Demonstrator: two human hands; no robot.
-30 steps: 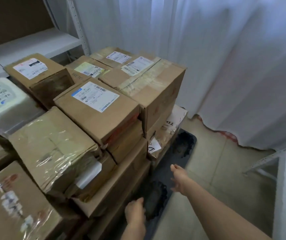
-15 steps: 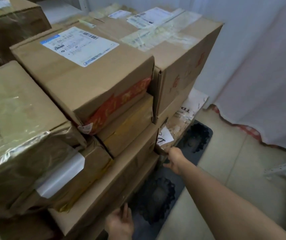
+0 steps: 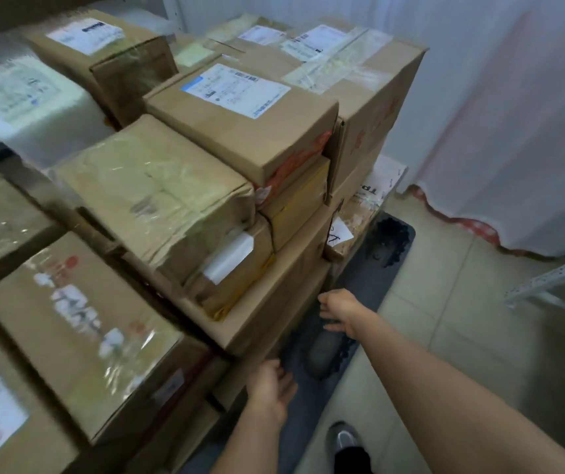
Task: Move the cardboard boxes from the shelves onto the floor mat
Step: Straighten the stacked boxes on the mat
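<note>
My left hand (image 3: 272, 388) hangs with loose fingers, holding nothing, beside the low near corner of the stack of boxes (image 3: 206, 186). My right hand (image 3: 340, 311) is spread and empty too, just off the edge of the long flat box (image 3: 284, 285) low in the pile; I cannot tell if it touches. The boxes sit piled on the dark mat (image 3: 373, 278), whose right strip shows on the tiled floor (image 3: 452, 323). A white curtain (image 3: 496, 97) hangs far right.

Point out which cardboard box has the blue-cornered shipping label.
The top box with the blue-cornered label, mid-stack, red tape on its front edge. Neighbouring labels are plain white or pale yellow.
</note>
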